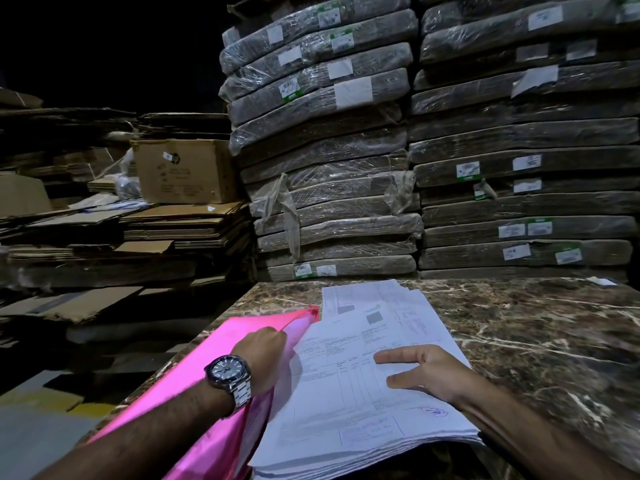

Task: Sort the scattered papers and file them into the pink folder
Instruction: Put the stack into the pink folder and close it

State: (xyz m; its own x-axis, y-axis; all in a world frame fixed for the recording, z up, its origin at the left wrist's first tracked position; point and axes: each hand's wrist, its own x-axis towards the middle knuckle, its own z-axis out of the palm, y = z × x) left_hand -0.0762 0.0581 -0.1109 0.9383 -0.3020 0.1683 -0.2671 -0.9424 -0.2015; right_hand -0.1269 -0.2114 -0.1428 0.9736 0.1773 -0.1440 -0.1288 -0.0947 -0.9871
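At far left, beyond the table, flattened cardboard (156,230) is piled. On the marble table (536,341), at its left edge, lies the pink folder (242,327). Its long axis runs diagonally, near-left to far-right, far corner aimed at the wrapped bundles (502,202). Left hand (263,355) grips its top cover, fingertips hidden, prob. lifting it so sheets can slide in. Touching the folder, the papers (346,393) sit roughly stacked, long axis running away from the person, w/ right hand (429,372) flat on top, fingers spread, prob. to stop sliding.
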